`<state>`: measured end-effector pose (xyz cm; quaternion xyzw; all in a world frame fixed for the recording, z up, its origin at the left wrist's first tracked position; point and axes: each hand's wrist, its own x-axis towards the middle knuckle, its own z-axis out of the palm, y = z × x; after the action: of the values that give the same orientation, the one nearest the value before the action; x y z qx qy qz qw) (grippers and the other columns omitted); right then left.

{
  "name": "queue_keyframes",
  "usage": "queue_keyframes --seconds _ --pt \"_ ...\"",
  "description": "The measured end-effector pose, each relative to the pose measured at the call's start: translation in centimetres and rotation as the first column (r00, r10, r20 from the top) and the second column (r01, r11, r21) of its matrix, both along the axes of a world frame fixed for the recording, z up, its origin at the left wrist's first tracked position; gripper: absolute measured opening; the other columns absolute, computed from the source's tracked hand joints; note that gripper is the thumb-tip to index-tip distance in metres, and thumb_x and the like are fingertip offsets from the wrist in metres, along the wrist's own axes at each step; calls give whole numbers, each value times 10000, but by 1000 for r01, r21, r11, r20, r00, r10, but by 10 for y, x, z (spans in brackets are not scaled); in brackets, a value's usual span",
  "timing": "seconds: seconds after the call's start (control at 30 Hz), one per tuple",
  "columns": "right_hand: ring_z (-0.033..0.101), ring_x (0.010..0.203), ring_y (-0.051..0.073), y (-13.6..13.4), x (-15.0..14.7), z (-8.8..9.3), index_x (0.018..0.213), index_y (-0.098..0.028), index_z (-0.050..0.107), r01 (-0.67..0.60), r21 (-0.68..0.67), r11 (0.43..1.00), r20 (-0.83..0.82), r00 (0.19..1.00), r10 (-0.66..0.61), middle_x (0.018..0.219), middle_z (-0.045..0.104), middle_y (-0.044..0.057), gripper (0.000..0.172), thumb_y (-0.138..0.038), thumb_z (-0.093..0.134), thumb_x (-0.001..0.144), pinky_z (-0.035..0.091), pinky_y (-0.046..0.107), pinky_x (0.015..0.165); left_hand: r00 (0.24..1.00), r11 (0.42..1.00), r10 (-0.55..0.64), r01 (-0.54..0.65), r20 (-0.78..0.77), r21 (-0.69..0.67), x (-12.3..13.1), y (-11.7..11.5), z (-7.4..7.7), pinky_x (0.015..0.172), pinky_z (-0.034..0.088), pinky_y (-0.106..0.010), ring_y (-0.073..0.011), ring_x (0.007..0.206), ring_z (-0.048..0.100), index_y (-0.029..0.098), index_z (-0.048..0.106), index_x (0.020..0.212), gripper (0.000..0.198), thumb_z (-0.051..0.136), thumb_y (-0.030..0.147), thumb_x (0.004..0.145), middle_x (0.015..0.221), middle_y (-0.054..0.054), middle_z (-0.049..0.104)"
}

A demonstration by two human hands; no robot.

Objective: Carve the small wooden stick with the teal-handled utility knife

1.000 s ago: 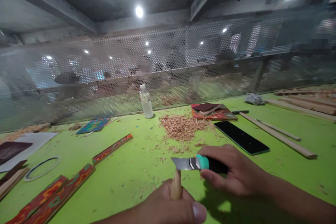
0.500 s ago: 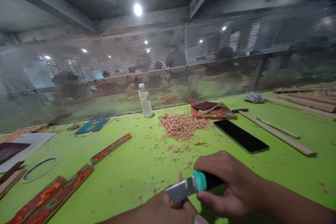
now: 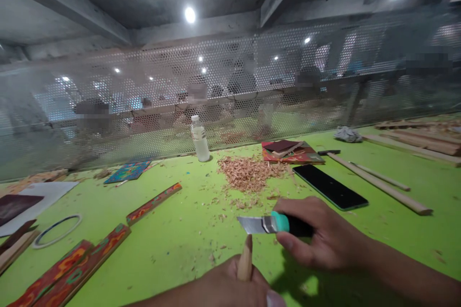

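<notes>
My right hand (image 3: 320, 232) is closed around the black and teal handle of a utility knife (image 3: 254, 225), whose broad blade points left. Just below the blade, a wooden stick (image 3: 245, 259) rises with a tapered, darker tip. My left hand (image 3: 230, 285) grips this stick low in the frame, with a thumbnail showing at the bottom edge. The blade lies close above the stick's tip; whether they touch I cannot tell. The stick's lower end is hidden in my left hand.
Beyond my hands is a heap of wood shavings (image 3: 248, 172). A phone (image 3: 331, 187) and a hammer (image 3: 382, 184) lie at right. A bottle (image 3: 200, 141) stands before the perforated metal screen (image 3: 230, 86). Painted wooden strips (image 3: 75, 268) and a tape ring (image 3: 57, 231) are at left.
The knife has moved up and slightly right, from low across the stick to above its tip. More of the stick now shows. My left hand stays in nearly the same place.
</notes>
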<state>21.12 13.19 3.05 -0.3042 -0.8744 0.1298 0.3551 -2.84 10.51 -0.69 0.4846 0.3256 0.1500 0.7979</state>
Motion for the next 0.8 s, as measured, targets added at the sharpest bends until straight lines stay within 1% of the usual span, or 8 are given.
queue_keyframes --seconds 0.17,0.33,0.47,0.6,0.67,0.73,0.77,0.8 --pt "362 497 85 -3 -6 1 716 -239 455 -84 -92 992 71 993 90 595 402 -82 258 -376 596 883 279 235 476 997 999 -20 17 74 30 2 -1 2 402 46 -279 -34 319 197 219 426 434 577 885 513 627 355 93 325" --pt "328 486 86 -6 -9 -2 706 -242 443 -73 -84 994 87 993 80 586 380 -84 267 -384 622 845 244 249 471 995 999 -48 46 89 24 3 0 5 399 29 -295 -33 329 185 221 424 461 613 879 599 621 376 98 314" --pt "339 490 88 -6 -10 -5 699 -238 453 -36 -37 999 92 995 39 582 401 -80 254 -362 638 823 246 253 487 997 999 -46 44 67 32 2 0 12 370 53 -290 -43 333 221 225 439 478 605 881 611 627 388 96 331" --pt "335 499 89 -4 -11 -7 701 -231 482 15 14 1000 83 996 -16 585 435 -77 245 -359 659 813 248 253 496 997 997 -56 53 51 53 6 0 18 358 69 -291 -40 314 210 236 372 400 675 844 677 595 350 85 297" --pt "354 489 89 -2 -10 -6 700 -229 497 50 12 999 77 996 -51 577 457 -75 244 -364 652 832 258 247 486 1000 998 -27 26 16 58 8 1 15 350 103 -277 -38 311 209 245 379 383 667 841 693 560 337 87 294" --pt "402 487 96 1 -6 -3 717 -230 516 116 1 993 52 992 -116 578 486 -67 244 -372 603 895 282 241 482 999 998 17 -14 -45 64 9 2 7 336 115 -263 -43 318 229 243 472 423 591 878 659 531 345 94 331" --pt "423 493 102 3 -4 -1 728 -230 521 160 -4 987 32 987 -160 580 491 -62 256 -375 567 935 294 241 484 997 998 20 -15 -75 65 9 3 3 320 106 -266 -48 308 237 240 512 428 562 920 621 491 333 93 347" --pt "440 506 109 4 -2 1 735 -231 519 204 -8 979 14 979 -203 587 494 -57 278 -384 539 966 306 244 493 995 997 27 -21 -91 70 9 3 -1 320 107 -260 -49 318 254 240 524 447 552 941 598 489 346 91 372"
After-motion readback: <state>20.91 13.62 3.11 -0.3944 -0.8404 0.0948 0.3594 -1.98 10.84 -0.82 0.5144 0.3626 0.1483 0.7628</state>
